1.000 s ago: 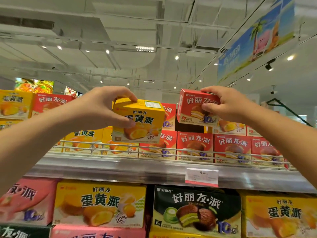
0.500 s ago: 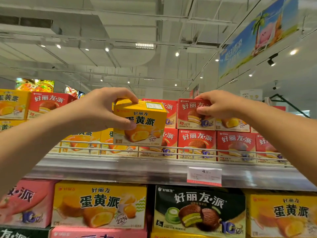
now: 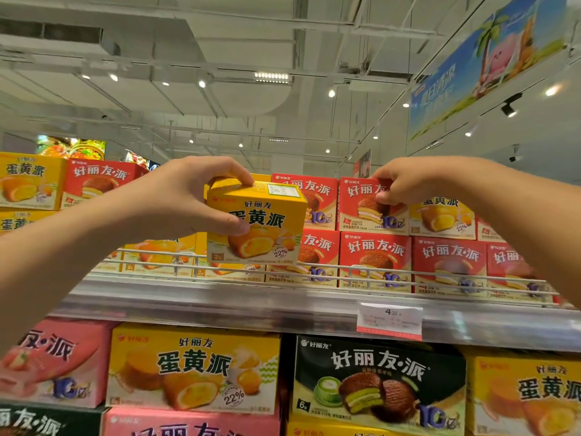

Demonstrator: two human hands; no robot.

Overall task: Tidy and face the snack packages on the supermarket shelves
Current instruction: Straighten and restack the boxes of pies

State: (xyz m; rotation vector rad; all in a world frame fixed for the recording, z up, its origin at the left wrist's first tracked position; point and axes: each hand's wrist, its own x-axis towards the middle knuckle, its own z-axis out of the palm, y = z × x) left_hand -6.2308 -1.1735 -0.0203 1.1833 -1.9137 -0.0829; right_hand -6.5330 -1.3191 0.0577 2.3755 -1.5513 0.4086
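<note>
My left hand [image 3: 185,196] grips a small yellow egg-yolk pie box [image 3: 256,221], fingers on its top and thumb on its front, held in the air in front of the top shelf's stacks. My right hand [image 3: 408,184] holds a red chocolate pie box [image 3: 371,206] at its upper right corner; that box sits in the upper row, on another red box [image 3: 374,259]. A yellow box [image 3: 443,218] stands just right of it, partly behind my right hand.
The top shelf has a wire front rail [image 3: 314,272] and a shelf edge with a price tag [image 3: 390,320]. Yellow and red boxes [image 3: 63,187] are stacked at the far left. Larger boxes [image 3: 377,382] fill the shelf below. A banner [image 3: 490,61] hangs overhead at the right.
My right hand has lowered the red box from the air into the upper row, onto the red stack. My left hand with the yellow box has stayed nearly still.
</note>
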